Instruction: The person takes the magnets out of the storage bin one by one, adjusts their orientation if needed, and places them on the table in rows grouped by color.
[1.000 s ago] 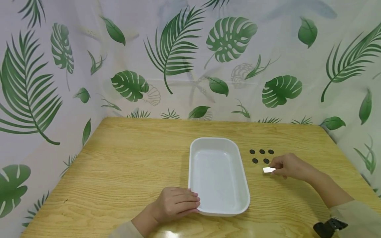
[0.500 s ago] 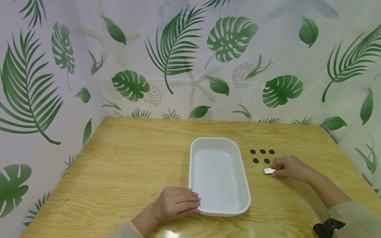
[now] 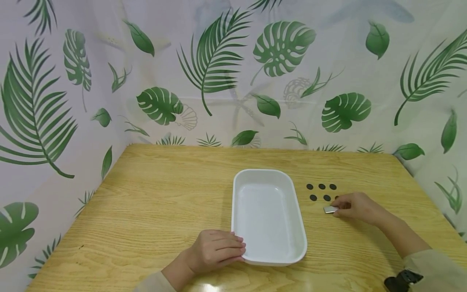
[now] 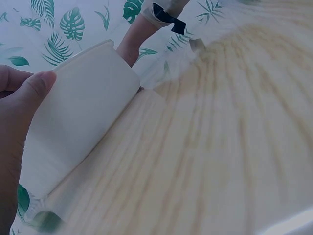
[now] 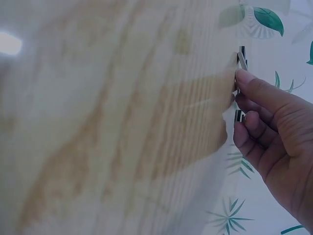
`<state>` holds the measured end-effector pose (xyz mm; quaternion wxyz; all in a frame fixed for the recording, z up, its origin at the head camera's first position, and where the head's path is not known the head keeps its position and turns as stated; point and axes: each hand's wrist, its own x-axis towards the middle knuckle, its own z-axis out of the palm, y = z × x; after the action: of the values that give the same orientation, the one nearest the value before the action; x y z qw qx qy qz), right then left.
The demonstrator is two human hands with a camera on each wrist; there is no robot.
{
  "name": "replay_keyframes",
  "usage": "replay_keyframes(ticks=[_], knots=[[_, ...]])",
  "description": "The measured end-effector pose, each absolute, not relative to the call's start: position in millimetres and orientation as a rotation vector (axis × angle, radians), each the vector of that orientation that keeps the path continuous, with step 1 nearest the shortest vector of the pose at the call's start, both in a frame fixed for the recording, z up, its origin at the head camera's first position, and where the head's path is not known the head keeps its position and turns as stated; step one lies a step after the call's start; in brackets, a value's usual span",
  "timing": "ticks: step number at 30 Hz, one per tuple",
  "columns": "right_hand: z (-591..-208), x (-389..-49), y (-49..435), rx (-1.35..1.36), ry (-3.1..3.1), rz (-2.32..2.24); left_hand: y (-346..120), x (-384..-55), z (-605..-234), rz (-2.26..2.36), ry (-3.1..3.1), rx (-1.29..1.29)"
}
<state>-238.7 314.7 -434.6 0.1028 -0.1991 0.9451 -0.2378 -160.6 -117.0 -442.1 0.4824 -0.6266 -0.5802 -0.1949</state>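
The white rectangular basin [image 3: 268, 219] stands on the wooden table. My left hand [image 3: 219, 250] grips its near left corner, fingers over the rim; the left wrist view shows the thumb [image 4: 41, 84] against the outer wall. To the right of the basin, my right hand [image 3: 359, 208] pinches a small flat silvery rectangular piece [image 3: 330, 209] between thumb and fingers, low over the table. Several small black discs [image 3: 322, 186] lie in two rows just beyond that hand, one of them partly hidden by its fingers. Edge-on in the right wrist view, one disc [image 5: 238, 116] sits beside the fingertips.
A leaf-printed curtain [image 3: 226, 81] borders the table [image 3: 164, 194] at the back and both sides. A dark strap with a camera [image 3: 403, 280] is worn at the right sleeve.
My right hand has lowered slightly, and the silvery piece has tilted, losing its bright glare. The edge of another black disc now shows by the fingers. The left hand and basin stay put.
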Motion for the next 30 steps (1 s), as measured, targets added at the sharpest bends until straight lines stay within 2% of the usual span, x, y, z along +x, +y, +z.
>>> replay_keyframes(ticks=[30], knots=[[-448.1, -231.2, 321.5, -0.368, 2.767, -0.990, -116.4, -160.6, -441.4, -0.471, -1.407, -1.526]])
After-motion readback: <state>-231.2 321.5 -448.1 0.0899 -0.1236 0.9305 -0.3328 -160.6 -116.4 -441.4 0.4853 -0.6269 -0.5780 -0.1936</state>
